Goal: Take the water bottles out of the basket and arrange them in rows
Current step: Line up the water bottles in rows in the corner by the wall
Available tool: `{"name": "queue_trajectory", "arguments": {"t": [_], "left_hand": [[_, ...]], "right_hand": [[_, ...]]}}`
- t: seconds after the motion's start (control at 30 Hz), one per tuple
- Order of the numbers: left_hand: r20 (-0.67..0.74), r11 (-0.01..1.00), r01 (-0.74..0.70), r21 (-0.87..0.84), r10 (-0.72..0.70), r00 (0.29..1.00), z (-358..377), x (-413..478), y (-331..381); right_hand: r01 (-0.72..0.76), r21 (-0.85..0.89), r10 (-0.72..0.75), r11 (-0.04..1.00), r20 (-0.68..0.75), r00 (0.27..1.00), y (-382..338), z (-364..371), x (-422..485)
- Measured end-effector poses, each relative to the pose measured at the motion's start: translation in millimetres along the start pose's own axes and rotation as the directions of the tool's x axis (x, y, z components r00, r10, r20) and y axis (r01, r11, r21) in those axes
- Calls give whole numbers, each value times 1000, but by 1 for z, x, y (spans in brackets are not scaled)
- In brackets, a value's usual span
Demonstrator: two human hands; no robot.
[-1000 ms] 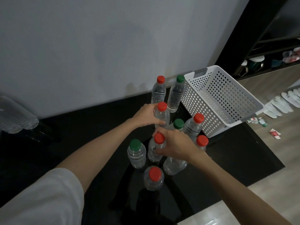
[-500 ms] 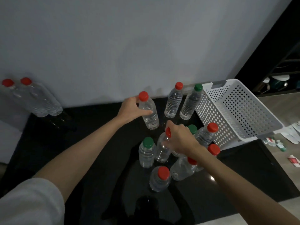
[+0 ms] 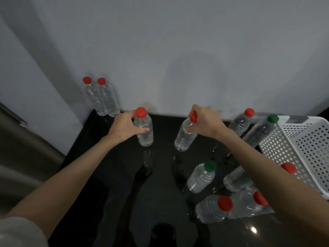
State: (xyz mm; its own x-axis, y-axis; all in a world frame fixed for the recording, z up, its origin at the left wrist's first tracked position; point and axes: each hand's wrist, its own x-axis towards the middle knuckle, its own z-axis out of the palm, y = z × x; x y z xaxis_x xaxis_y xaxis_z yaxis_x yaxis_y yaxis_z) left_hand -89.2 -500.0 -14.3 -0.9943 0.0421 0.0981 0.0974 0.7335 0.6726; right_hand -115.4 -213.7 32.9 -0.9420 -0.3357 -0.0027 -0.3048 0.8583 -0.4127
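My left hand (image 3: 125, 128) grips a red-capped water bottle (image 3: 144, 133) by its upper body, upright above the black counter. My right hand (image 3: 206, 123) holds a second red-capped bottle (image 3: 184, 138) by the neck, tilted, a little to the right. Two red-capped bottles (image 3: 104, 99) stand side by side against the wall at the far left. Several more bottles with red and green caps cluster at the right, such as a green-capped one (image 3: 201, 177). The white perforated basket (image 3: 300, 141) sits at the far right, and I see no bottles in it.
The black glossy counter (image 3: 114, 175) meets the grey wall at the back and ends at its left edge beside a grey surface (image 3: 26, 157). Two bottles (image 3: 249, 127) stand by the wall next to the basket.
Both hands have carried their bottles leftward, away from the cluster. The right hand's bottle has left the group and is now tilted in the air. The view has swung left.
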Motion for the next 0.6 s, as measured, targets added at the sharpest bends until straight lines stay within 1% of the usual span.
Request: {"name": "queue_trajectory", "arguments": {"t": [0.1,0.23,0.4,0.6], "left_hand": [[-17,999,53,12,-53,998,-18,-12,-32],[-4,993,114,21,-114,993,-38,-22,-68],[17,987,161,7,-161,987,-52,-25,-106],[65,990,143,1,-143,988,-52,-24,-132]], "right_hand": [[11,73,-15,997,58,998,-33,24,23],[39,122,-57,992,154,986,-73,64,43],[16,142,-55,990,277,959,-106,98,55],[81,96,-106,992,285,953,-127,118,59]]}}
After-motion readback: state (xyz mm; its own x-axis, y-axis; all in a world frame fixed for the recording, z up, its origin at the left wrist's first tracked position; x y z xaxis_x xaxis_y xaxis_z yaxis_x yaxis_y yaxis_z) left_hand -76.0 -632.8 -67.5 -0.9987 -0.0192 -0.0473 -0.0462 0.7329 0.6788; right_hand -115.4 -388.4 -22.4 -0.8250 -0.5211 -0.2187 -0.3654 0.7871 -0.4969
